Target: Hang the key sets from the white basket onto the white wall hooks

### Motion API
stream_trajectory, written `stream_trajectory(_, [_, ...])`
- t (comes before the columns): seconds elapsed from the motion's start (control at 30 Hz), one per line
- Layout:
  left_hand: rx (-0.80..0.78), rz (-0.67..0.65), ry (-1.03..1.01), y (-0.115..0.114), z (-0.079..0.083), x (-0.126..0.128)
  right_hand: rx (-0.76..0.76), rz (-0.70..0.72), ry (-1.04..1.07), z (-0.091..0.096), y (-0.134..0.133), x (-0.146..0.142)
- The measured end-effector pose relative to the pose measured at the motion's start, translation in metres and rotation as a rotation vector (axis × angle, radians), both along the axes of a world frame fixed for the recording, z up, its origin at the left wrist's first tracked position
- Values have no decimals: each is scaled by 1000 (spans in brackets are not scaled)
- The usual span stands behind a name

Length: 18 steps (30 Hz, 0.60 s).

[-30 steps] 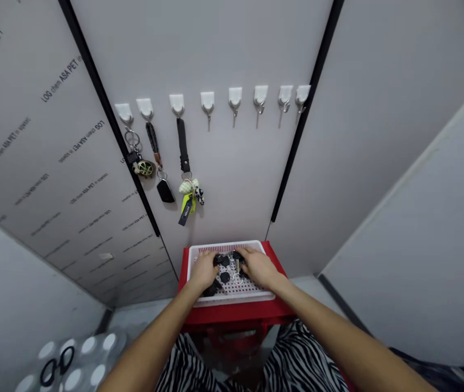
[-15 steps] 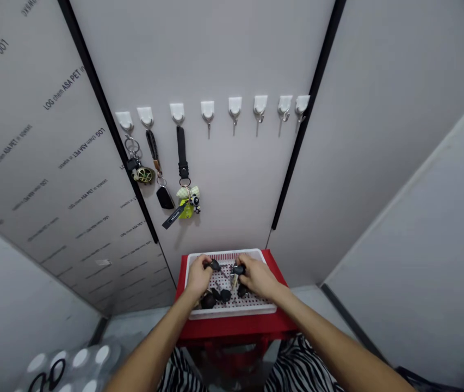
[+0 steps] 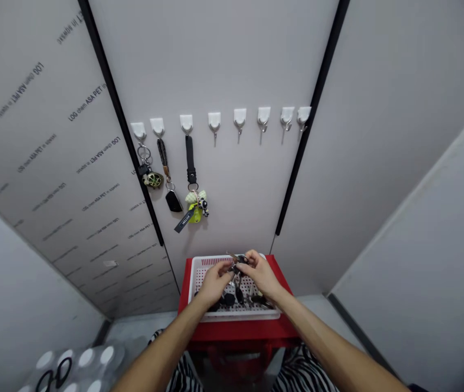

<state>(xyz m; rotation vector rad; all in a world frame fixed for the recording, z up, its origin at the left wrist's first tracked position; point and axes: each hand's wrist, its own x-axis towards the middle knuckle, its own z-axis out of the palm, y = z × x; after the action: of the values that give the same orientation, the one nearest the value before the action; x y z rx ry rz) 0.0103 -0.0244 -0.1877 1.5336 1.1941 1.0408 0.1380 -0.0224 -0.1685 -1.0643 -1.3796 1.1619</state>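
Note:
Over the white perforated basket (image 3: 243,316), my two hands meet around a bunch of keys (image 3: 241,260). My right hand (image 3: 261,275) pinches the dark key heads between thumb and fingers. From the left side, my left hand (image 3: 214,283) grips the near part of the same bunch with its fingertips; fingers partly hide it. A metal key blade sticks out towards the far left. Below the hands, more keys with black heads (image 3: 228,299) lie on the basket floor, along with a dark key (image 3: 261,299) at the right.
The basket stands on a red stool-like box (image 3: 248,329). White hooks (image 3: 240,116) line the wall ahead; the three leftmost carry key holders, one with a black strap (image 3: 190,160). White-capped bottles (image 3: 87,356) and black scissors handles (image 3: 54,375) sit at lower left.
My hands, apart over the basket before, have come together around one bunch of keys. My left hand has moved right. The whole view has shifted slightly.

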Motion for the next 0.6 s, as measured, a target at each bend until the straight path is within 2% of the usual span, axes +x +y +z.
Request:
stream_trajectory(0.1, [-66, -57, -85, 1, 6, 1, -56, 39, 138, 4, -1, -4])
stream_trajectory(0.23, [-105, -25, -86, 5, 23, -9, -88, 88, 264, 10, -3, -1])
stream_trajectory(0.43, [-54, -31, 168, 12, 56, -12, 34, 135, 2, 18, -4, -6])
stream_trajectory(0.6, [-51, 68, 158, 21, 85, -8, 106, 129, -27, 35, 3, -21])
